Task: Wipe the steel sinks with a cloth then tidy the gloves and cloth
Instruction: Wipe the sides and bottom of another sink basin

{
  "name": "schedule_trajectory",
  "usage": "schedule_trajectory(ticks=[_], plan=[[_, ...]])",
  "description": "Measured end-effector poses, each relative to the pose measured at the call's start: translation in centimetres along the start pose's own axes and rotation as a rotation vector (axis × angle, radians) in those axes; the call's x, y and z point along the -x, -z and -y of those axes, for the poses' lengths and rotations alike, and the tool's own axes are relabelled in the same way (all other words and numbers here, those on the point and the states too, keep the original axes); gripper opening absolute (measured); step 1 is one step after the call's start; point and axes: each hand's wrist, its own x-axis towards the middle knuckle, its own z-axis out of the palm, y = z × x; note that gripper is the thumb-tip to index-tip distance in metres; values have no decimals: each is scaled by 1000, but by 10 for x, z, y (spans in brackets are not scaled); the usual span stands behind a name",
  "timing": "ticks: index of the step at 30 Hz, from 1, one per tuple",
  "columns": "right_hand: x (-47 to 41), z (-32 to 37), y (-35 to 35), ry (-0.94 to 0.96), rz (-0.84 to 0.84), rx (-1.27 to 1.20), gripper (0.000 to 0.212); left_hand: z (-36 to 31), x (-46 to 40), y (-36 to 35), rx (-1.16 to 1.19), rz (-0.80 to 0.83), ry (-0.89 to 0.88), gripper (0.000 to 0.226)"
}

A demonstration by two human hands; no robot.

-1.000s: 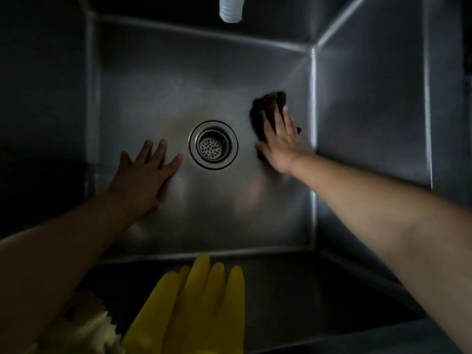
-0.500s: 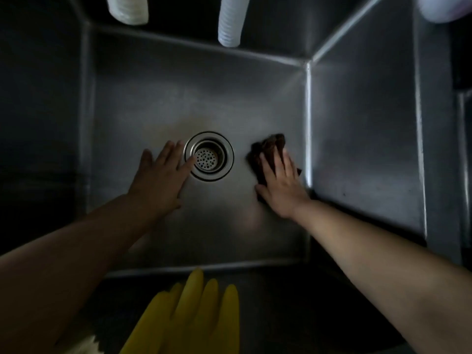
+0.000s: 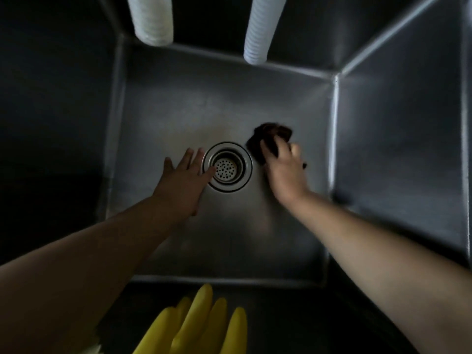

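I look straight down into a deep steel sink [image 3: 229,241]. My right hand [image 3: 286,175] presses a dark brown cloth [image 3: 270,139] against the sink floor, just right of the round drain strainer [image 3: 227,166]. Its fingers curl over the bunched cloth. My left hand [image 3: 184,180] lies flat on the floor with fingers apart, its fingertips at the drain's left rim. Yellow rubber gloves [image 3: 199,325] hang over the sink's near edge at the bottom of the view.
Two white ribbed hoses [image 3: 153,19] [image 3: 260,29] hang down over the sink's far wall. The right wall [image 3: 398,149] stands close beside the cloth. A pale cloth edge [image 3: 92,350] shows left of the gloves.
My right hand slid the cloth left toward the drain and bunched it under curling fingers. My left hand moved right up to the drain rim. The view tilted, showing more of the hoses.
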Motion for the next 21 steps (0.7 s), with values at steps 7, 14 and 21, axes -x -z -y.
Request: schedule_trajectory(ticks=[7, 14, 21], plan=[[-4, 62, -13, 357, 139, 145, 41, -1, 2, 1, 7, -4, -3, 111], [-14, 81, -22, 274, 275, 445, 48, -2, 1, 1, 2, 6, 16, 110], [-24, 79, -6, 333, 447, 433, 42, -4, 2, 5, 12, 34, 21, 98]])
